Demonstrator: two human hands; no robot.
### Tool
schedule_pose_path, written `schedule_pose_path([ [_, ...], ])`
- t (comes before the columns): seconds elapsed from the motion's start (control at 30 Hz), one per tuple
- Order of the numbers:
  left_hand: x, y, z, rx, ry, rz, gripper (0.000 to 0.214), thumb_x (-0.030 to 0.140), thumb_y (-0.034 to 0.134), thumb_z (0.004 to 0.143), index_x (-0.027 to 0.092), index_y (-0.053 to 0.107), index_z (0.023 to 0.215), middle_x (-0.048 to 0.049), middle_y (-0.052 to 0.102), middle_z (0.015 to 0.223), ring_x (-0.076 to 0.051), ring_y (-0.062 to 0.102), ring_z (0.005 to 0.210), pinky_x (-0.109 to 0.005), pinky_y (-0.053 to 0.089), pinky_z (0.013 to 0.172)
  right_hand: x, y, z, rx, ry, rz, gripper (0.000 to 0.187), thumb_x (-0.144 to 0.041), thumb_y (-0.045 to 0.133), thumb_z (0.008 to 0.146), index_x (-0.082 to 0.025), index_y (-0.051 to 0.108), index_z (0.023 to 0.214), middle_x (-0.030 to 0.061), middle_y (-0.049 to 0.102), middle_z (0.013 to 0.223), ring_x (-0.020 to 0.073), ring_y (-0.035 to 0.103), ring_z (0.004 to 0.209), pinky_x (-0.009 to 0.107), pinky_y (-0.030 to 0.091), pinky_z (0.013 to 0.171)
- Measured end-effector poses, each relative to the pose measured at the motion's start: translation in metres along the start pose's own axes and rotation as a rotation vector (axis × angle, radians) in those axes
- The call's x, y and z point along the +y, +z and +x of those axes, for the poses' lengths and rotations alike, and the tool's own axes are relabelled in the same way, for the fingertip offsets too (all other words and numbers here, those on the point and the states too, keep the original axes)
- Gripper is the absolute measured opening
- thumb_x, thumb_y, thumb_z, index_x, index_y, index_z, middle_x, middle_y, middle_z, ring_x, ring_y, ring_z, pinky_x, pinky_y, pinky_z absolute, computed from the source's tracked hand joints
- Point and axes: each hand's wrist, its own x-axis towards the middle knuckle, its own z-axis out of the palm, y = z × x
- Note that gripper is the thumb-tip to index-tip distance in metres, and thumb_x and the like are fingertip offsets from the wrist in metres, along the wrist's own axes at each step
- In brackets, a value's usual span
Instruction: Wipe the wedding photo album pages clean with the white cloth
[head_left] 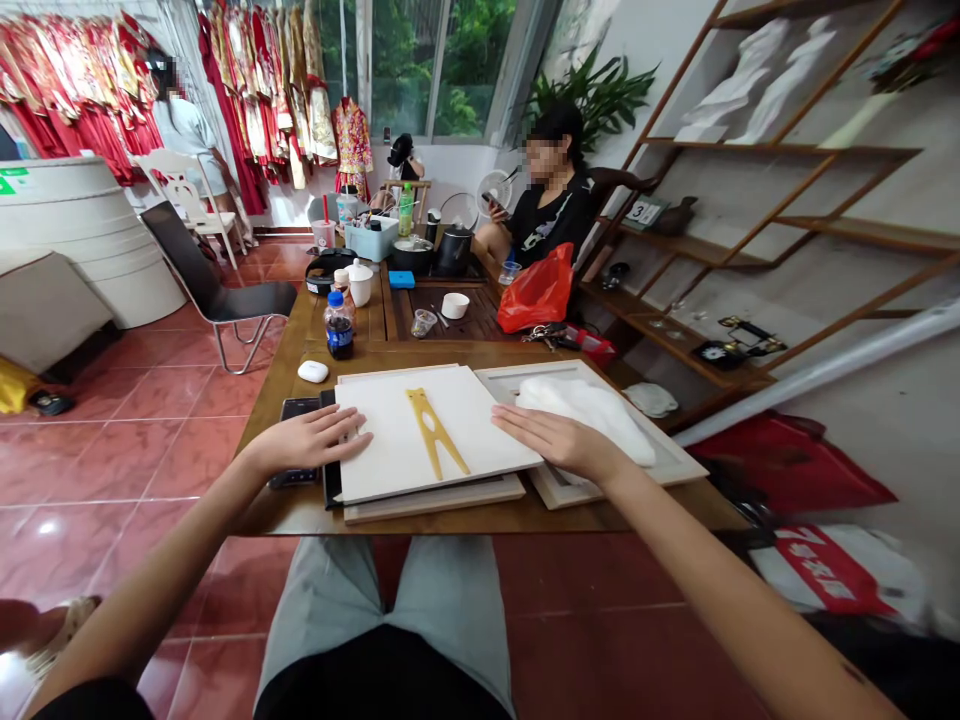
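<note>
A white board point(390, 455) lies in front of me on top of a wooden-edged frame point(450, 497). On it rests a flat yellow cut-out point(433, 432), shaped like a small animal with two long legs. My left hand point(319, 440) lies flat over the board's left edge, fingers stretched out. My right hand point(551, 438) touches the right edge with its fingertips, fingers straight and held together. Neither hand grips anything. Just beyond the right hand, soft white material point(589, 405) sits on another light frame point(675, 468).
A cola bottle point(339, 326) and a white earbud case point(313, 372) stand behind the board at the left. A red plastic bag point(536, 290), cups and pots occupy the table's far part. A seated person point(551, 215) holds a phone. Wooden shelves point(750, 262) line the right.
</note>
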Motion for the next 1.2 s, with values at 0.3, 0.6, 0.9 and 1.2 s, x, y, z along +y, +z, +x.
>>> schedule_pose_path([
  [0.3, 0.005, -0.008, 0.015, -0.251, -0.132, -0.156, 0.063, 0.003, 0.038, 0.102, 0.029, 0.034, 0.160, -0.0117, 0.058, 0.152, -0.023, 0.058, 0.139, -0.034, 0.058, 0.102, 0.000, 0.003, 0.003, -0.052, -0.044, -0.044, 0.073, 0.003, 0.040, 0.098, -0.014, 0.019, 0.166, 0.0163, 0.066, 0.140, 0.0223, 0.064, 0.130, 0.038, 0.059, 0.103],
  [0.6, 0.022, -0.033, 0.076, -0.660, -0.316, -0.050, 0.097, -0.012, 0.045, 0.085, 0.039, 0.022, 0.165, -0.0101, 0.045, 0.162, -0.030, 0.064, 0.127, -0.028, 0.064, 0.063, -0.009, -0.010, 0.031, -0.248, -0.042, -0.123, 0.088, 0.007, 0.042, 0.088, -0.028, 0.022, 0.166, 0.0089, 0.073, 0.118, 0.0201, 0.072, 0.107, 0.030, 0.060, 0.086],
  [0.9, 0.040, -0.011, 0.094, -0.661, -0.464, -0.071, 0.076, -0.003, 0.037, 0.095, 0.032, 0.034, 0.163, -0.0186, 0.044, 0.162, -0.044, 0.058, 0.134, -0.042, 0.067, 0.067, -0.021, -0.011, 0.047, -0.228, -0.119, -0.229, 0.069, 0.005, 0.044, 0.086, -0.016, 0.049, 0.152, 0.0135, 0.073, 0.123, 0.0245, 0.072, 0.107, 0.032, 0.060, 0.084],
  [1.2, 0.029, -0.020, 0.091, -0.720, -0.492, -0.229, 0.091, -0.004, 0.057, 0.085, 0.036, 0.031, 0.163, -0.0134, 0.033, 0.169, -0.045, 0.049, 0.143, -0.045, 0.066, 0.078, -0.028, -0.009, 0.042, -0.279, 0.057, -0.006, 0.081, 0.002, 0.043, 0.087, -0.027, 0.033, 0.162, 0.0122, 0.070, 0.132, 0.0256, 0.069, 0.115, 0.034, 0.061, 0.086],
])
